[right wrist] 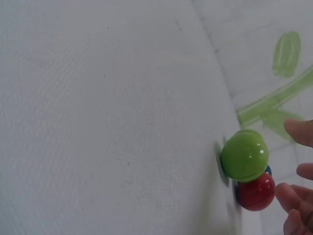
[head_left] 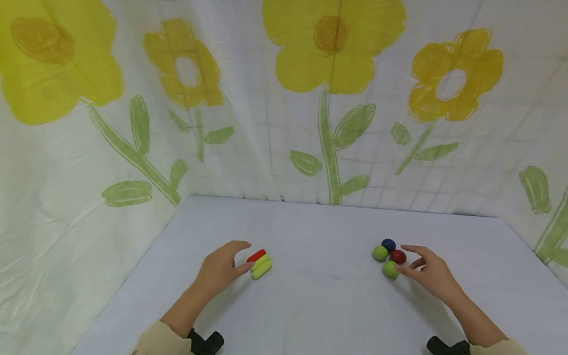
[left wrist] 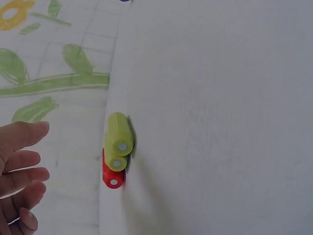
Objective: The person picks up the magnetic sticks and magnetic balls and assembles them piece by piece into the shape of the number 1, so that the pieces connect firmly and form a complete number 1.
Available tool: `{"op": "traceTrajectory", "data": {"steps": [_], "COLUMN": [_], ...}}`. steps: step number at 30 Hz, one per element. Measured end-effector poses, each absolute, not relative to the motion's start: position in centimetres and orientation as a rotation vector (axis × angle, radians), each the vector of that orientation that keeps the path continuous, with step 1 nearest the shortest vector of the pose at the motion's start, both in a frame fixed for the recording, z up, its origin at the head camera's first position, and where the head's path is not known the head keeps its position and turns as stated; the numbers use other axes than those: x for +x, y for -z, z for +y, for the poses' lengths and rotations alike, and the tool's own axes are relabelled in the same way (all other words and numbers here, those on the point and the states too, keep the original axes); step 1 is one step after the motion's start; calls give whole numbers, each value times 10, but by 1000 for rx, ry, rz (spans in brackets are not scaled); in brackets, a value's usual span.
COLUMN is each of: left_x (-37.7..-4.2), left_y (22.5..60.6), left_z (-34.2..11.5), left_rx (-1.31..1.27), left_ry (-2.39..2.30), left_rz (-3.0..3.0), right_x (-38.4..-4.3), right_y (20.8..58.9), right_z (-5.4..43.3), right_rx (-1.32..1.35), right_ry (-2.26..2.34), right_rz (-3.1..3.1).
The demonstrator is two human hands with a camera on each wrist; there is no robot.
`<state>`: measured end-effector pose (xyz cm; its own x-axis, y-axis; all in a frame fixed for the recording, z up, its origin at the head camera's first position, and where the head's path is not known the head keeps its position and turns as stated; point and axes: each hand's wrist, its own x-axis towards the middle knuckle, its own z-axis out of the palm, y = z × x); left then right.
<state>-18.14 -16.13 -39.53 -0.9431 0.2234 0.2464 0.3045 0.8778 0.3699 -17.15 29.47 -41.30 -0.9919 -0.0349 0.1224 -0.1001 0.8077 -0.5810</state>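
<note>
My left hand (head_left: 220, 268) is held with thumb and fingers spread apart, close to the left of a red cylinder (head_left: 256, 255) and two yellow-green cylinders (head_left: 262, 270) lying side by side. In the left wrist view, the near yellow-green cylinder (left wrist: 120, 134) has ridged sides and a pale dot on its end. A gap shows between hand and cylinders there. On the right, my right hand (head_left: 430, 273) has its thumb and forefinger parted beside a glossy red ball (head_left: 398, 257), with the thumb tip at the near green ball (head_left: 390, 269). Another green ball (head_left: 379, 253) and a dark blue ball (head_left: 388, 245) cluster behind.
All of it lies on a white-covered table (head_left: 319, 305). Behind the table's far edge hangs a pale curtain (head_left: 257, 148) printed with yellow flowers. A black wrist mount (head_left: 207, 342) shows at the left cuff, another (head_left: 445, 346) at the right.
</note>
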Motion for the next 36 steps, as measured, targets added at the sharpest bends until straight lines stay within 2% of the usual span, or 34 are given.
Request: {"op": "traceTrajectory", "data": {"steps": [9,17,36], "left_x": [-186,-191,-195], "left_y": [413,427,450], "left_z": [-155,-150,-149], "left_rx": [-165,-34,-2], "left_ry": [1234,1587,1676], "left_rz": [-2834,-2703,-2688], "right_x": [-172,-172,-169], "right_y": [422,434,448], "right_z": [292,285,281], "right_rx": [18,116,192], "right_ry": [-1148,-1247,-1231], "right_rz": [-2844,-2671,-2561]}}
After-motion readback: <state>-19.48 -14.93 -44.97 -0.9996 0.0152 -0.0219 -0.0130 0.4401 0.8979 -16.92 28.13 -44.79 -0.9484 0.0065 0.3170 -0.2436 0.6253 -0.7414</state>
